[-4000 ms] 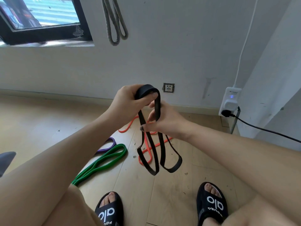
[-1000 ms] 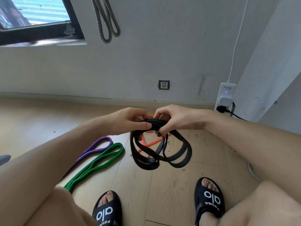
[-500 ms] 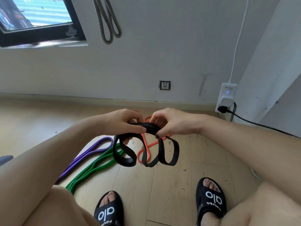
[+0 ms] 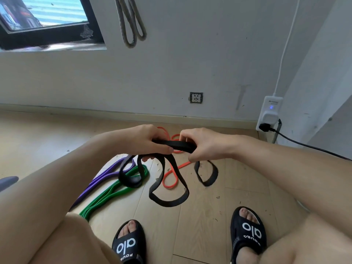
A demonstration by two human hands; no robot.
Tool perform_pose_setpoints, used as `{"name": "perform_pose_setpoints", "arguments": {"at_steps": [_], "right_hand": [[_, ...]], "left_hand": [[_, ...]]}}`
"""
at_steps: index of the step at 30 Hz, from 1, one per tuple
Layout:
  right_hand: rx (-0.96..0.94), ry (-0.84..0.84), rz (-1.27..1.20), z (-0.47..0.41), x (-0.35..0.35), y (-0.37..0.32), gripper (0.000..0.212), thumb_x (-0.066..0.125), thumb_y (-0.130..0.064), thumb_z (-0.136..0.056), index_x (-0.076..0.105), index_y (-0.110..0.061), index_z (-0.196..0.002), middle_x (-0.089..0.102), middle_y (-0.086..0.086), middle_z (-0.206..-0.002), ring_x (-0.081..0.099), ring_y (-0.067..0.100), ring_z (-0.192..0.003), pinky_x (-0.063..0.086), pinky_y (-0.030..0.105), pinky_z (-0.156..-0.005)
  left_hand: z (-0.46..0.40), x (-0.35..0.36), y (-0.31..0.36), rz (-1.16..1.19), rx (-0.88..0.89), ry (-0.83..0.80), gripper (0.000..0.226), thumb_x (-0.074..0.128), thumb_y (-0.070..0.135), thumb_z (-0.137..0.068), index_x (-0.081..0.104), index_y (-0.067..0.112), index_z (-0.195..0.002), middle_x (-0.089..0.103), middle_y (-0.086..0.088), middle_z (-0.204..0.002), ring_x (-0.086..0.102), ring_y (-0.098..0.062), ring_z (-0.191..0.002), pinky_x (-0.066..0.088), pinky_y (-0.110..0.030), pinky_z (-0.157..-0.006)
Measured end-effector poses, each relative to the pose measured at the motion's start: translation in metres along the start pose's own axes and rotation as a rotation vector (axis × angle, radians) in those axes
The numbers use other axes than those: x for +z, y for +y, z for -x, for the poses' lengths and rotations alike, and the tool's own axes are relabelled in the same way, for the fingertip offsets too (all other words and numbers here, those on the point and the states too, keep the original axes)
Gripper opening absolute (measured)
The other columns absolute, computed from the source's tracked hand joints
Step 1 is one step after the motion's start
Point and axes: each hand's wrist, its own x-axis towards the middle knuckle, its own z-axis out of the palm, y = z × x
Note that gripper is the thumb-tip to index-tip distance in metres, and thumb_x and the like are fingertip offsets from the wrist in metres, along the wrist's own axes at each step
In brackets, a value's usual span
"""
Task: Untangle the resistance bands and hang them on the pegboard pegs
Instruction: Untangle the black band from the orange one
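Both hands hold a black resistance band [image 4: 177,144] above the floor. My left hand [image 4: 144,141] grips its left part, thumb on top. My right hand [image 4: 203,144] grips the right part. Three black loops hang below the hands, the longest one [image 4: 167,199] in the middle. On the floor lie an orange band [image 4: 172,174], a green band [image 4: 112,191] and a purple band [image 4: 102,178]. A grey band [image 4: 131,21] hangs on the wall at the top; its peg is out of view.
My two feet in black slides [image 4: 129,242] stand on the wooden floor. A wall socket [image 4: 196,97] sits low on the wall. A white adapter [image 4: 269,113] with a black cable [image 4: 308,147] is at the right corner. A window [image 4: 43,18] is at top left.
My hands have lowered from chest height and drawn apart along the black band. The hanging loops have spread out into three separate loops, the middle one dropping lower.
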Motion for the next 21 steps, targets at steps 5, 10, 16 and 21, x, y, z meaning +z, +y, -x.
{"name": "perform_pose_setpoints", "arguments": {"at_steps": [5,10,16,21], "right_hand": [[0.025,-0.019,0.019,-0.003,0.004,0.005,0.025,0.062,-0.006,-0.086,0.053,-0.021,-0.104,0.061,0.008,-0.095,0.060,0.024,-0.078,0.050,0.036,-0.063],[0.027,-0.045,0.033,-0.001,0.021,0.008,0.034,0.069,-0.017,-0.078,0.051,-0.024,-0.106,0.062,0.010,-0.102,0.062,0.025,-0.085,0.054,0.045,-0.069],[-0.001,0.109,0.012,0.001,0.057,0.005,0.061,0.084,-0.057,-0.063,0.047,-0.031,-0.104,0.060,-0.009,-0.093,0.059,0.013,-0.087,0.053,0.038,-0.073],[0.050,0.267,-0.131,-0.005,0.073,0.001,0.071,0.083,-0.063,-0.060,0.052,-0.036,-0.117,0.063,-0.010,-0.101,0.059,0.015,-0.098,0.054,0.041,-0.084]], "left_hand": [[0.002,-0.003,0.000,-0.004,0.009,0.016,0.020,0.070,0.042,-0.093,0.068,0.024,-0.084,0.061,0.009,-0.055,0.060,-0.008,-0.053,0.041,-0.013,-0.052],[0.004,-0.005,0.002,-0.004,0.029,-0.002,0.015,0.081,0.026,-0.084,0.067,0.027,-0.083,0.064,0.013,-0.060,0.063,-0.004,-0.054,0.050,-0.020,-0.055],[0.003,-0.002,0.008,0.023,0.030,0.028,0.012,0.073,0.025,-0.093,0.069,0.016,-0.088,0.076,0.002,-0.076,0.076,-0.012,-0.066,0.058,-0.023,-0.063],[-0.002,0.003,0.006,0.055,0.047,0.089,0.016,0.068,0.027,-0.096,0.067,0.012,-0.091,0.075,0.006,-0.071,0.075,-0.012,-0.065,0.052,-0.016,-0.061]]}}
